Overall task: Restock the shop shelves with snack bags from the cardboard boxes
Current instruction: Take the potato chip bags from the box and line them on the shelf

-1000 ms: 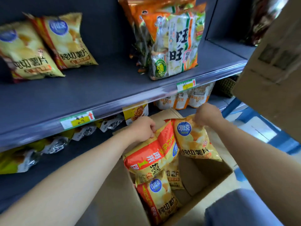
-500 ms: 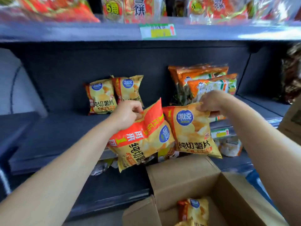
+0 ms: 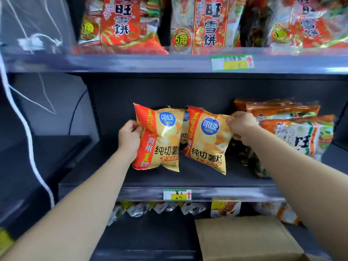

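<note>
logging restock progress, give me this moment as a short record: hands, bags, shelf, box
left hand: grips the left edge of a yellow chip bag
right hand: pinches the right edge of a second chip bag
bags: both upright, side by side over the middle shelf; contact unclear
behind: another chip bag, mostly hidden
right of them: orange rice cracker bags
cardboard box: lower right, inside not visible

Upright left chip bag (image 3: pixel 160 140), yellow with red band, over middle shelf (image 3: pixel 197 178), right chip bag (image 3: pixel 207 142) at its 3 o'clock, slightly tilted, perhaps touching it, cardboard box (image 3: pixel 244 242) at 5 o'clock.
</note>
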Tool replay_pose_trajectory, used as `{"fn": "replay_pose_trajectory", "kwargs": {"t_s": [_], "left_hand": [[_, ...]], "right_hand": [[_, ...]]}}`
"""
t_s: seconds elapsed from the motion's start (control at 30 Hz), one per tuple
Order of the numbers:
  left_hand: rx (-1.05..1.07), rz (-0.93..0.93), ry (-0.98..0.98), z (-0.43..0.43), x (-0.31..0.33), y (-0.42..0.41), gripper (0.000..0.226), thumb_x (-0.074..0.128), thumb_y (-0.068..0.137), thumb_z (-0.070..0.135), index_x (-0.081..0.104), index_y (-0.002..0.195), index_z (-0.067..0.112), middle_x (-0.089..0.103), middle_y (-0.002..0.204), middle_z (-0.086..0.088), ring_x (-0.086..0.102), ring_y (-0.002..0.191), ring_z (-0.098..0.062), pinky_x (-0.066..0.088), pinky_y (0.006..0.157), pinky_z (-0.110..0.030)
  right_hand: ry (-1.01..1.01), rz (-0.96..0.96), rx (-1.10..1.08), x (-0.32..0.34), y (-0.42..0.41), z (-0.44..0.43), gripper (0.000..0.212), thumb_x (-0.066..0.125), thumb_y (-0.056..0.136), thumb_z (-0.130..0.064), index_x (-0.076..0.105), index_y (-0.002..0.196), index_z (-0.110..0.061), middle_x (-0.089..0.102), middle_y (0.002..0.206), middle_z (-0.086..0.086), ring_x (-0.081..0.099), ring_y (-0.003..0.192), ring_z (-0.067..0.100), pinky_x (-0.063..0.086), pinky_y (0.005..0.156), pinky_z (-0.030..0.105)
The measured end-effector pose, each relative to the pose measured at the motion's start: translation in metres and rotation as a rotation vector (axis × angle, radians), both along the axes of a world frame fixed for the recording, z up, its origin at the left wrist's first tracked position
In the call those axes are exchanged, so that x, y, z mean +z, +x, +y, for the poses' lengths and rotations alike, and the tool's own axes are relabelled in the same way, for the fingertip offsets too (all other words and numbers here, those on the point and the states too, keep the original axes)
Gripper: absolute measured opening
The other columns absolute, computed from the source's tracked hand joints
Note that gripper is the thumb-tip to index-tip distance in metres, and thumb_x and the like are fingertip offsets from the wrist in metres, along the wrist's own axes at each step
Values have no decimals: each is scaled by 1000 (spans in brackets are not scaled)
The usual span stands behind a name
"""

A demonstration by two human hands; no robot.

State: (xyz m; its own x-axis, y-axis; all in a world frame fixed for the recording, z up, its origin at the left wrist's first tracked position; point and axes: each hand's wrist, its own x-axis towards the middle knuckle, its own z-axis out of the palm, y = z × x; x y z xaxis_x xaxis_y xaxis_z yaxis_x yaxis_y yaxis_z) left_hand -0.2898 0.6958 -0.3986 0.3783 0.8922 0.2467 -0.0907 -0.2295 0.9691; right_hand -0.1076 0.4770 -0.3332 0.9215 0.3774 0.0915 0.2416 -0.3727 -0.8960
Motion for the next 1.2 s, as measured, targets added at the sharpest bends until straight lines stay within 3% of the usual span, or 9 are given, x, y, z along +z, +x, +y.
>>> {"fn": "replay_pose_trajectory", "kwargs": {"t_s": [0.13,0.27,0.4,0.5,0.57,0.63,0.77,1.07,1.2], "left_hand": [[-30,-78,-139,14,-15,15,27,50,96,11,57,72,23,66,81,-1,62,81,-22,52,79,-42],[-2,-8,-125,22,-32,25,25,47,99,16,57,77,22,65,81,-2,61,76,-19,51,67,-33],[28,-20,-138,17,-40,35,20,42,99,36,52,101,18,61,90,0,59,80,-15,48,66,-28],[-126,135,-108,9,-44,40,56,61,86,48,38,129,23,57,114,4,59,97,-12,47,75,-25],[-226,328,-84,11,-54,41,97,79,68,49,20,142,32,50,131,4,55,114,-17,48,93,-35],[-276,447,-100,15,-61,41,123,86,52,51,7,145,41,41,142,2,49,125,-21,42,104,-44],[-324,459,-129,17,-65,42,113,83,67,29,3,146,44,45,141,-3,52,122,-23,43,104,-48],[-272,240,-36,27,-64,39,95,71,81,5,11,141,47,49,139,-1,58,114,-18,53,92,-45],[-134,194,-7,44,-63,34,93,66,83,1,11,144,45,50,134,1,56,113,-17,52,93,-46]], "right_hand": [[77,112,46,-11,12,21,27,47,100,-22,56,124,-16,55,102,8,52,84,18,45,57,25],[60,125,105,-35,21,38,27,46,100,-23,55,124,-16,57,93,6,53,79,18,43,55,25],[111,86,163,-59,25,50,49,57,94,-30,39,139,-25,56,119,2,63,81,17,52,56,26],[123,57,167,-73,29,54,93,72,84,-25,6,151,-24,48,116,-1,61,66,10,50,65,26],[120,98,169,-81,34,57,110,80,75,-24,0,150,-27,50,125,1,65,93,20,52,81,35],[31,95,150,-88,35,58,115,86,58,-32,13,146,-30,49,135,3,50,122,30,48,97,48],[-66,110,174,-107,40,58,96,85,67,-28,25,142,-21,44,137,6,47,123,28,46,100,47],[158,135,224,-121,55,55,46,64,90,-12,43,130,-19,60,101,-3,65,97,22,51,59,25],[60,88,308,-115,58,67,37,57,94,-10,46,128,-19,58,94,-9,61,82,7,48,59,21]]}}
